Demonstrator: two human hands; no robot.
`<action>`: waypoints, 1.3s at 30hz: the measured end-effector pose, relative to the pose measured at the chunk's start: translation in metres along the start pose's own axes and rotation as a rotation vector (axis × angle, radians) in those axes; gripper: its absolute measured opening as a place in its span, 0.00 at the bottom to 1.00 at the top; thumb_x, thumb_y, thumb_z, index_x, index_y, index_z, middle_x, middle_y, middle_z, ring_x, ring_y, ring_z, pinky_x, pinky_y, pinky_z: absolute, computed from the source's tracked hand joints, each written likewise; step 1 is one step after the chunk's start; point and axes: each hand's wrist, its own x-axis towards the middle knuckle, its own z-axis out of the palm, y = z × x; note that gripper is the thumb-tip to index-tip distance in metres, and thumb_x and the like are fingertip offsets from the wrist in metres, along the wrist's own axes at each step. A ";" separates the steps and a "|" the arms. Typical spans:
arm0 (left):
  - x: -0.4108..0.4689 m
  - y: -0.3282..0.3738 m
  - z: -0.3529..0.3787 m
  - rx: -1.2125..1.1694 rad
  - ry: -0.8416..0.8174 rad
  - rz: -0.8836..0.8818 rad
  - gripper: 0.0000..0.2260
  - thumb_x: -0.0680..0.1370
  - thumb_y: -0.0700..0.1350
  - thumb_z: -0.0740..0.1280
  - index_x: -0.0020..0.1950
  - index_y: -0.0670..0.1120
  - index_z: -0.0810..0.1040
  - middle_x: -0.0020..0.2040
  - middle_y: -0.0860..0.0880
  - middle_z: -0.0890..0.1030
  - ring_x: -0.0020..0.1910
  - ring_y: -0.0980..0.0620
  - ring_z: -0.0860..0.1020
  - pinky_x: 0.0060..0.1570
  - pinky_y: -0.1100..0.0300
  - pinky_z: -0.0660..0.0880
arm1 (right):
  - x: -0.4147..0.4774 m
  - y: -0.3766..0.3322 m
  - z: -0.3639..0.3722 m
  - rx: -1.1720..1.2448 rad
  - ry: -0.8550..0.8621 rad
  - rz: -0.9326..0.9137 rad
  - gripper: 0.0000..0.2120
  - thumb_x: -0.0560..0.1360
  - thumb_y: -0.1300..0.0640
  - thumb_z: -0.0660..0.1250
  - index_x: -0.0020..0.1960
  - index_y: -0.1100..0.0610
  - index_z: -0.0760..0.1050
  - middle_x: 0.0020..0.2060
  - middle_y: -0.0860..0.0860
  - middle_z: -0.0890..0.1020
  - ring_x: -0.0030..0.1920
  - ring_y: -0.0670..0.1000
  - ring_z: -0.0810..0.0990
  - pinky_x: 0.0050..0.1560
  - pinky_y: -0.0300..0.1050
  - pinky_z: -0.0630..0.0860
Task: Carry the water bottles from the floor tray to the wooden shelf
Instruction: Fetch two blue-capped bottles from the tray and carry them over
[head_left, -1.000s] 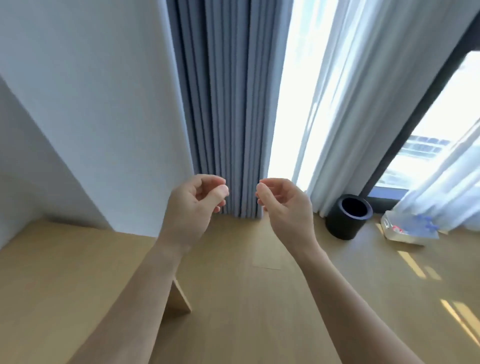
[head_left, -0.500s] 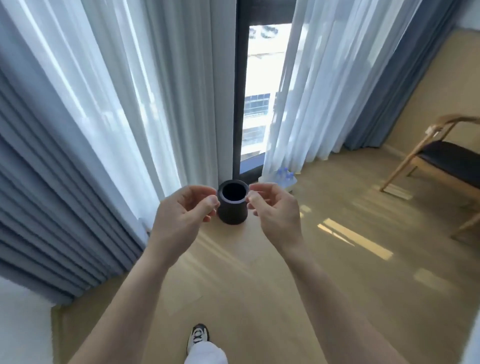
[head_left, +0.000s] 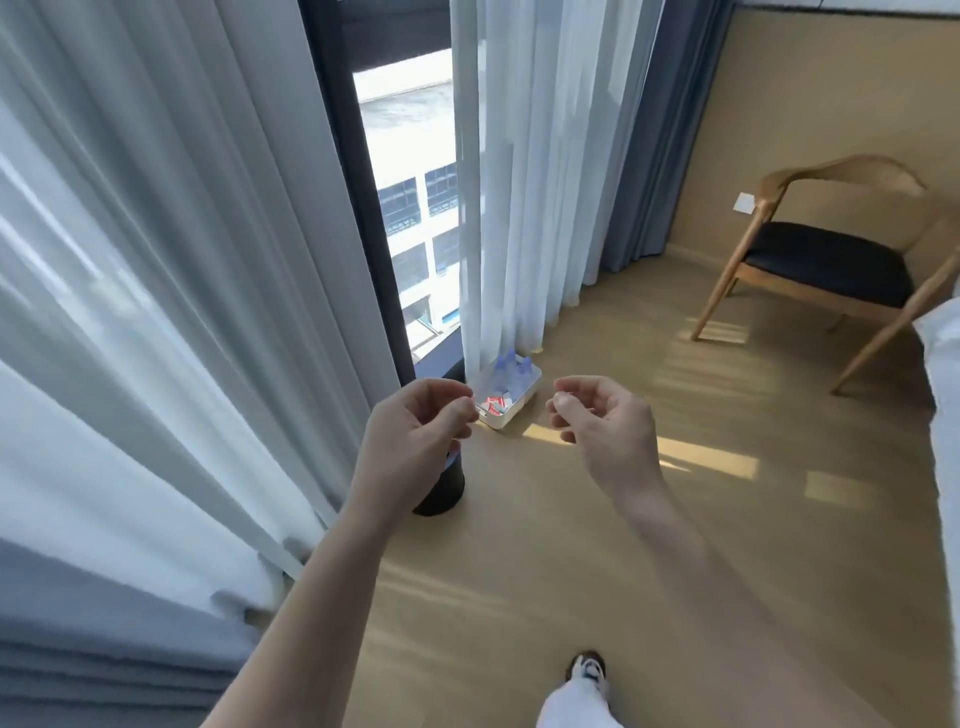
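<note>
Your left hand (head_left: 415, 436) and right hand (head_left: 597, 431) are half-curled, empty; bottles (head_left: 506, 371), apparently several, remain in the floor tray (head_left: 514, 410).

The scene is seen from a single wide-angle camera worn at head height, tilted forward and down toward the floor (head_left: 597, 545). Both forearms are caught from behind, reaching away from the lens, with the left hand (head_left: 410, 441) and right hand (head_left: 608, 431) held near the middle of the frame, close to the camera. The floor tray (head_left: 511, 402) is viewed from above and at some distance, just beyond the hands, at the foot of the sheer curtain (head_left: 519, 208). Straight lines are bowed toward the edges. No second view is provided.
</note>
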 end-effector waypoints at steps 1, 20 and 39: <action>0.015 0.000 0.006 0.014 -0.010 0.002 0.05 0.76 0.38 0.67 0.43 0.46 0.81 0.34 0.51 0.83 0.32 0.58 0.79 0.37 0.62 0.78 | 0.017 0.001 0.000 0.009 0.015 0.009 0.07 0.72 0.60 0.66 0.40 0.47 0.77 0.37 0.51 0.84 0.38 0.50 0.81 0.49 0.54 0.80; 0.313 0.026 0.174 0.082 0.121 -0.099 0.04 0.76 0.40 0.67 0.48 0.46 0.80 0.41 0.46 0.84 0.37 0.51 0.80 0.42 0.58 0.79 | 0.373 0.021 -0.067 0.050 -0.047 0.101 0.06 0.74 0.61 0.64 0.50 0.58 0.78 0.36 0.49 0.82 0.36 0.48 0.80 0.42 0.48 0.79; 0.703 -0.055 0.289 0.165 0.071 -0.216 0.10 0.73 0.41 0.67 0.37 0.56 0.77 0.38 0.50 0.83 0.41 0.46 0.81 0.48 0.49 0.78 | 0.731 0.073 0.019 -0.152 -0.156 0.291 0.09 0.71 0.62 0.66 0.39 0.49 0.76 0.35 0.51 0.82 0.30 0.41 0.79 0.43 0.46 0.77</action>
